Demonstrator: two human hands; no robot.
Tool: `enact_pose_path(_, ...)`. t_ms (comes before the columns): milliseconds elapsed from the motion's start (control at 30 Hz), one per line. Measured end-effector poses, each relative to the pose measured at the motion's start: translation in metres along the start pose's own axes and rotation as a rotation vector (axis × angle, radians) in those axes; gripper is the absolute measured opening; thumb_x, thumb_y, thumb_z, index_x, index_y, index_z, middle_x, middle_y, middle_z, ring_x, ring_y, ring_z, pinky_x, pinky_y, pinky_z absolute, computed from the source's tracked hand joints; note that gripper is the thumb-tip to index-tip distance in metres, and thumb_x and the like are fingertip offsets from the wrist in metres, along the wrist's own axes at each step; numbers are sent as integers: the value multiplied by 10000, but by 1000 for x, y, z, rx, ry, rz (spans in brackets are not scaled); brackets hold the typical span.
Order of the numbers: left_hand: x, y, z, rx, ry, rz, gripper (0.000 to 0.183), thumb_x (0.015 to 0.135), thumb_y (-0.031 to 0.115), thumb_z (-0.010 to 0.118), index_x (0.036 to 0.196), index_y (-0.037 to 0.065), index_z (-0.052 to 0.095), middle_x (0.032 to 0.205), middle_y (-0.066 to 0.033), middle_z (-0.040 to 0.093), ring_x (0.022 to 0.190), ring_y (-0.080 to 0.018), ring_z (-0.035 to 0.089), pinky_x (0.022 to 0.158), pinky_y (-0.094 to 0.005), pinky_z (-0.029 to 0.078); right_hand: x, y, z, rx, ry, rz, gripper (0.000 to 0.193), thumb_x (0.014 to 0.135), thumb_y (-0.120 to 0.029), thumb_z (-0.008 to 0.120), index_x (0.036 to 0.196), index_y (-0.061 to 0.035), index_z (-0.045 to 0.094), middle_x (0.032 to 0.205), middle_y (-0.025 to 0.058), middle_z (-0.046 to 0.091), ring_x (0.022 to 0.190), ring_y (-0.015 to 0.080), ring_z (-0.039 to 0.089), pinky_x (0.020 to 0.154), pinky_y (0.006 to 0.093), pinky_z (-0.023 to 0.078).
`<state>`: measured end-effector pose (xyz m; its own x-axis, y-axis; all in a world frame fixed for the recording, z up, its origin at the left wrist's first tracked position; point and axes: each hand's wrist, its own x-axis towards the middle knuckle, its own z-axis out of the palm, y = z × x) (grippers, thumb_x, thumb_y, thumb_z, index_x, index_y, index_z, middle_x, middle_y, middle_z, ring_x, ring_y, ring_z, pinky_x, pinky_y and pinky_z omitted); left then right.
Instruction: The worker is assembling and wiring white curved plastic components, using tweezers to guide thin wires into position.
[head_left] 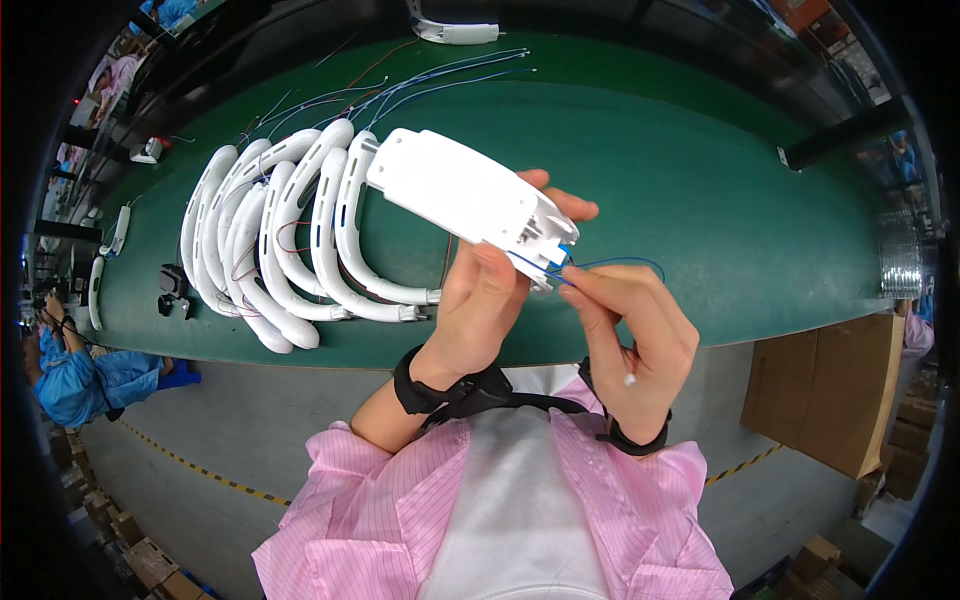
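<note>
A white plastic housing (pixel 455 185) is held up over the green bench, tilted down to the right. My left hand (pixel 485 290) is closed round its lower right part, thumb on the near side and fingertips showing beyond the far side. At the housing's right end are a bracket-like opening and a small blue piece (pixel 564 256). My right hand (pixel 640 335) pinches a thin blue wire (pixel 610 262) beside that end. The wire loops out to the right above my fingers. A small white tip (pixel 630 379) shows against my right palm.
Several curved white casings (pixel 350 230) lie side by side at left on the green bench (pixel 730 200), with blue wires (pixel 440 75) trailing behind. Small black parts (pixel 173 290) sit left of them. A cardboard box (pixel 825 390) stands at right. Another person (pixel 95 375) is at far left.
</note>
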<state>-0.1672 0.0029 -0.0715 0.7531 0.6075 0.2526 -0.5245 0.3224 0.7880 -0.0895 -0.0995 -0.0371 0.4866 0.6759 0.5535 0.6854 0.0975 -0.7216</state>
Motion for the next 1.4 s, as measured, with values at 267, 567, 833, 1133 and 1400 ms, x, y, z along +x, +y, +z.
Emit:
enact_pose_path(267, -5, -5, -1, 64, -106, 6, 715, 853, 532, 427, 1326, 24, 260, 1206, -170, 463, 1179, -350, 426, 936, -428, 391, 4, 0, 1, 39, -19, 64, 225, 693, 65, 671, 905, 6, 627, 779, 82, 597, 651, 155, 575, 539, 249, 449)
enact_pose_path(567, -3, -11, 1, 143, -119, 35, 714, 859, 527, 431, 1319, 7, 267, 1195, -175, 468, 1178, -332, 431, 909, -406, 406, -3, -1, 0, 99, 32, 127, 183, 702, 62, 663, 872, 7, 623, 817, 99, 612, 703, 183, 599, 584, 267, 468)
enact_pose_path(833, -4, 6, 1, 79, -82, -42, 668, 907, 498, 343, 1309, -28, 257, 951, -153, 553, 794, -209, 563, 724, -351, 459, 3, 5, -31, 123, -79, 196, 150, 864, -76, 524, 929, 34, 602, 746, 105, 616, 708, 156, 604, 635, 245, 462)
enact_pose_path(1133, 2, 21, 0, 53, -233, -167, 568, 761, -87, 387, 1297, 6, 221, 894, -111, 539, 711, -134, 542, 649, -267, 455, 51, 72, -58, 515, -237, 582, 452, 952, -342, 369, 1064, 58, 548, 779, 64, 596, 635, 108, 542, 629, 228, 430)
enact_pose_path(1400, 5, 36, 6, 95, -502, -506, 717, 633, -69, 305, 1341, -15, 203, 854, -136, 541, 682, -161, 548, 659, -301, 463, 93, 73, -36, 731, -541, 598, 384, 883, -363, 525, 911, -5, 660, 752, 25, 612, 690, 92, 537, 658, 236, 421)
